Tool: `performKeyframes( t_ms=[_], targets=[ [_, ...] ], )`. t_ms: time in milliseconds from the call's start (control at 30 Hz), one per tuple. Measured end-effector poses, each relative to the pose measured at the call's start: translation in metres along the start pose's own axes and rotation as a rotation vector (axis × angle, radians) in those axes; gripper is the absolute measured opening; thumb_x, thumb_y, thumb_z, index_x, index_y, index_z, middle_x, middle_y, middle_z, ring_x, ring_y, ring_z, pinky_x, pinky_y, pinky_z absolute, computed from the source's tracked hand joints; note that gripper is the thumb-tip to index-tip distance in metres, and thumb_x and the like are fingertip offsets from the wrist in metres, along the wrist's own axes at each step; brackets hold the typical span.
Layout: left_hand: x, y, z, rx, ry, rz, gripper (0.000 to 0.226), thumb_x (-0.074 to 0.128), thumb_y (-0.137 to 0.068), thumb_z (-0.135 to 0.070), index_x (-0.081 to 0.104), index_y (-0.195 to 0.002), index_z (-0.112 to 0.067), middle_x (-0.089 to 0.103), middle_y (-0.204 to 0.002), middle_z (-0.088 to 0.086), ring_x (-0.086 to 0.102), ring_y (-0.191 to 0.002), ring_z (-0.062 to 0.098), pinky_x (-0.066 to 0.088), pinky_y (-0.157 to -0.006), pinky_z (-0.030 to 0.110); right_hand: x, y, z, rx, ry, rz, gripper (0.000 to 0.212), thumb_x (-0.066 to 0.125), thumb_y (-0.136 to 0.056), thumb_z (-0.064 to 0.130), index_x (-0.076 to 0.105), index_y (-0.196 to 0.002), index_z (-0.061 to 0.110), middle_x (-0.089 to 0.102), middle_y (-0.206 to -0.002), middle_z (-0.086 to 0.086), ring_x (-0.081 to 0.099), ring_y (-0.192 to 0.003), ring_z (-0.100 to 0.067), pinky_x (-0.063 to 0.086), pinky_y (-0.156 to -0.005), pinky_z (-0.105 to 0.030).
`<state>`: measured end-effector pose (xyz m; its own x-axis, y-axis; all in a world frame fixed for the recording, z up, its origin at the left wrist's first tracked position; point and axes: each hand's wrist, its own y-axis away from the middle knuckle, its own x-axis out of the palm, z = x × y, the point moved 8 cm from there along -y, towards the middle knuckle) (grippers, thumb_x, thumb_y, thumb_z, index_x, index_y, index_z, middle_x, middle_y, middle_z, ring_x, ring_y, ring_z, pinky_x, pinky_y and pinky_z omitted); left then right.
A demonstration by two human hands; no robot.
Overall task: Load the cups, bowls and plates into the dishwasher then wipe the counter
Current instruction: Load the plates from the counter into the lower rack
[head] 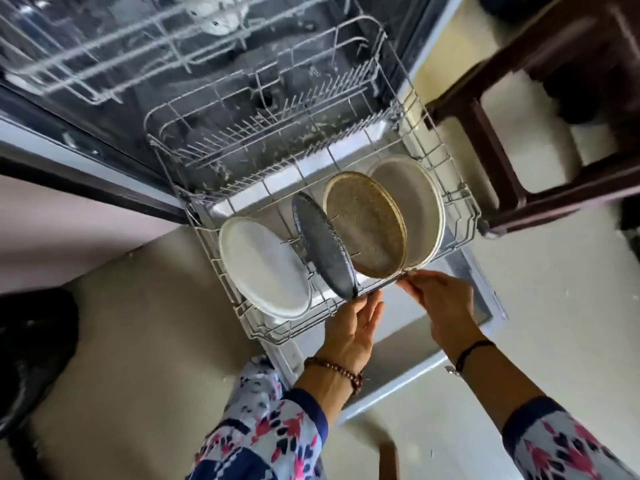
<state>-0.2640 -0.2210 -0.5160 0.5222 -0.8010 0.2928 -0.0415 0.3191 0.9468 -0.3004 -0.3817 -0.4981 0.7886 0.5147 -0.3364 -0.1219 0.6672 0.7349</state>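
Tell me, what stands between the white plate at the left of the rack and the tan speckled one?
A dark grey plate, standing on edge in the rack, as the head view shows.

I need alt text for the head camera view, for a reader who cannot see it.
The left hand and right hand touch the front rim of a pulled-out dishwasher rack. Four plates stand in it: a white plate, a dark plate, a tan plate and a cream plate, left to right.

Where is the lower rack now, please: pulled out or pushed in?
Pulled out: the lower rack extends forward over the open door.
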Motion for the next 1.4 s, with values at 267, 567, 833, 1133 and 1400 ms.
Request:
performKeyframes(
  t_ms=[267,567,833,1133,1400],
  targets=[
    [0.038,0.008,-0.059,0.063,0.010,0.041,0.017,0.049,-0.097,0.003,0.065,-0.095,0.009,0.071,-0.093,0.021,0.067,-0.088,0.026,0.060,-0.060,0.029,0.058,-0.007,0.047,-0.115,-0.047,0.020,0.005,0.074,-0.080,-0.002,0.076,-0.080,0.002,0.076,-0.075,-0.013,0.075,-0.081,-0.028,0.060,-0.082,-0.036],
    [0.076,0.006,-0.124,0.161,-0.032,0.142,0.019,0.050,-0.095,0.002,0.068,-0.094,0.006,0.073,-0.100,0.019,0.069,-0.095,0.023,0.059,-0.076,0.028,0.118,-0.016,0.097,-0.180,-0.060,0.110,0.010,0.072,-0.082,-0.006,0.074,-0.092,-0.004,0.076,-0.083,-0.016,0.074,-0.070,-0.016,0.056,-0.061,-0.015],
    [0.111,0.007,-0.173,0.186,-0.087,0.200,0.024,0.049,-0.099,-0.007,0.066,-0.112,0.003,0.071,-0.111,0.015,0.065,-0.104,0.021,0.054,-0.083,0.028,0.176,-0.025,0.131,-0.162,-0.178,0.194,0.011,0.065,-0.087,-0.009,0.072,-0.095,-0.006,0.074,-0.091,-0.022,0.073,-0.083,-0.027,0.059,-0.067,-0.021],
    [0.140,0.002,-0.219,0.284,-0.160,0.154,0.014,0.060,-0.092,-0.005,0.068,-0.103,-0.003,0.072,-0.104,0.012,0.068,-0.100,0.015,0.060,-0.069,0.024,0.221,-0.028,0.168,-0.241,-0.118,0.286,0.025,0.056,-0.086,-0.013,0.069,-0.072,0.003,0.070,-0.082,-0.021,0.070,-0.086,-0.034,0.056,-0.087,-0.036],
    [0.163,0.006,-0.259,0.362,-0.290,0.174,0.007,0.059,-0.094,-0.008,0.065,-0.094,-0.007,0.073,-0.081,0.006,0.067,-0.089,0.014,0.059,-0.068,0.025,0.260,-0.031,0.200,-0.223,0.030,0.419,0.024,0.055,-0.093,-0.004,0.064,-0.075,0.009,0.063,-0.072,-0.008,0.061,-0.068,-0.017,0.051,-0.062,-0.021]
  ],
)
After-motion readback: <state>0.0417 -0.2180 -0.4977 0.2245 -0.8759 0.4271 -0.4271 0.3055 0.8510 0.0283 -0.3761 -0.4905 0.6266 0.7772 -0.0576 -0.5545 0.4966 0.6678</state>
